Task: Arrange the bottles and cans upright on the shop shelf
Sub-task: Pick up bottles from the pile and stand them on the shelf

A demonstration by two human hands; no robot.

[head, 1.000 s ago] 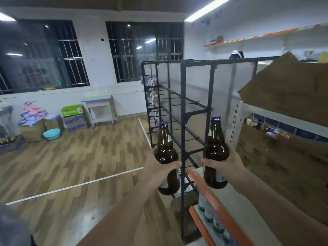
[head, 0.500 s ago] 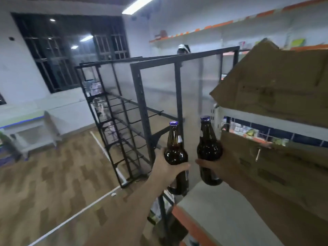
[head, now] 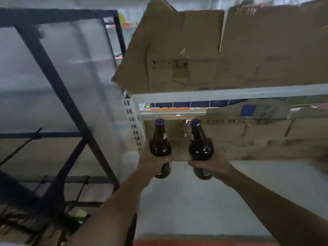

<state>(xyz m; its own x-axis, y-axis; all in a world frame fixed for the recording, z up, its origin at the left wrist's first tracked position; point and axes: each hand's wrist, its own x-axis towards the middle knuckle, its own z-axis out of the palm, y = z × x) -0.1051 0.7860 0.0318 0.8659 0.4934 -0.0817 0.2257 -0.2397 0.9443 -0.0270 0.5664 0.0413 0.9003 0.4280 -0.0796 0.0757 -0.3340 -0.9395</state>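
Two brown glass bottles with blue caps stand upright over the grey shelf board (head: 186,206). My left hand (head: 152,162) grips the left bottle (head: 160,144) around its lower body. My right hand (head: 213,162) grips the right bottle (head: 199,146) the same way. The two bottles are side by side, a small gap apart, near the back of the shelf in front of flattened cardboard. Whether their bases touch the board I cannot tell.
Flattened cardboard (head: 266,139) lines the back of the shelf. A large cardboard box (head: 195,50) sits on the white shelf (head: 230,94) above. A perforated upright (head: 133,125) marks the left end. A black metal rack (head: 58,89) stands to the left. An orange shelf edge (head: 195,243) runs along the front.
The view has swung right, from the room and black rack to face the shelf. Both hands have carried the bottles forward over the shelf board and apart from each other.
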